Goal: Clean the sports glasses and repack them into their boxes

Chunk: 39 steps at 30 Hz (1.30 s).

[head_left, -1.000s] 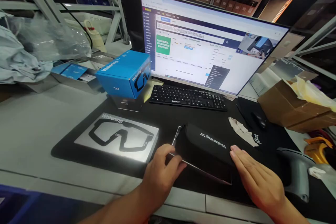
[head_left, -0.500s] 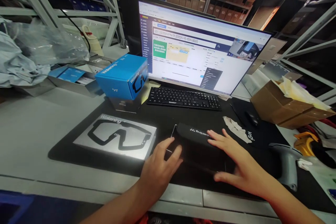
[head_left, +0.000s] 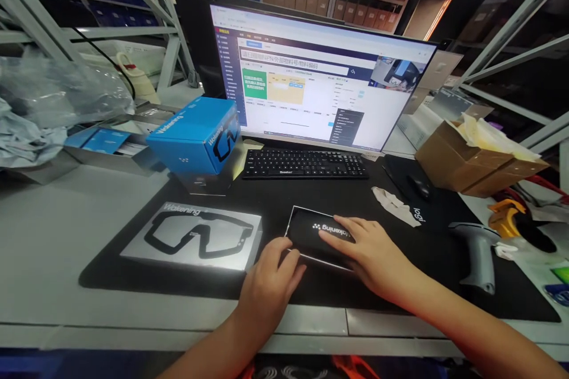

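Note:
A black case (head_left: 320, 237) with white "Wakening" lettering lies within the white-edged rim of a shallow black box (head_left: 311, 257) on the dark desk mat. My left hand (head_left: 273, 272) has its fingers curled at the box's near left corner, gripping the edge. Over the right end of the case, my right hand (head_left: 373, 251) bends its fingers across the top; its thumb is hidden. To the left lies a silver-white carton (head_left: 195, 235) printed with a goggle outline. Behind that stands a blue "Wakening" carton (head_left: 195, 133) on a darker base.
A black keyboard (head_left: 304, 164) sits below the lit monitor (head_left: 306, 112). On the right are a crumpled pale cloth (head_left: 395, 206), a mouse (head_left: 418, 188), a grey barcode scanner (head_left: 478, 257) and an open brown carton (head_left: 462, 160). Plastic bags (head_left: 66, 92) are piled at left.
The black case has gone down inside the box's rim, whose white edge now shows more. My right hand has moved left over the case. The view has shifted slightly.

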Each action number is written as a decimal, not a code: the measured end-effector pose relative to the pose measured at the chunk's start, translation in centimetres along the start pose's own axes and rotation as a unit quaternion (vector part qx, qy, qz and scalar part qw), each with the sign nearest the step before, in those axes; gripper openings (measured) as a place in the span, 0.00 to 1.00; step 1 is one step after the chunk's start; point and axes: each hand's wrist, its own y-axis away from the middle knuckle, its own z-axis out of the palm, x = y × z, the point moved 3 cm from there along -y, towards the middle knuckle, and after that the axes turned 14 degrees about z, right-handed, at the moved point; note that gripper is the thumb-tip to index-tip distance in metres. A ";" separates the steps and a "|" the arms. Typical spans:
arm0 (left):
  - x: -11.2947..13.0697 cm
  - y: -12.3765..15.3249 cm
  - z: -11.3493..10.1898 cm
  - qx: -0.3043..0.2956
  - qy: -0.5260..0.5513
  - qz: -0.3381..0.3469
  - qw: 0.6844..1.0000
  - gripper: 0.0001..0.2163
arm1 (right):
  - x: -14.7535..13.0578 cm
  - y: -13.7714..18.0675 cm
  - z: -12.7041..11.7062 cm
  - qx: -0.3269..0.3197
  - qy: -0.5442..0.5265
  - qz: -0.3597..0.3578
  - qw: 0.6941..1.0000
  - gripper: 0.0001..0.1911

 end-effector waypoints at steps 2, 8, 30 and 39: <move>-0.2 -0.1 -0.1 0.002 0.006 0.000 1.000 0.05 | 0.4 0.4 0.3 -0.048 -0.034 -0.031 0.998 0.35; 0.0 -0.1 -0.1 0.001 -0.013 0.014 1.000 0.09 | 0.7 1.0 1.8 -0.061 -0.091 -0.056 0.992 0.32; 0.2 0.3 1.5 -0.048 -0.069 0.080 0.993 0.19 | 2.3 5.6 3.2 0.324 -0.256 0.232 0.881 0.08; 0.1 0.7 1.4 -0.065 -0.062 0.085 0.992 0.21 | 4.3 4.2 3.8 0.096 -0.468 0.333 0.813 0.09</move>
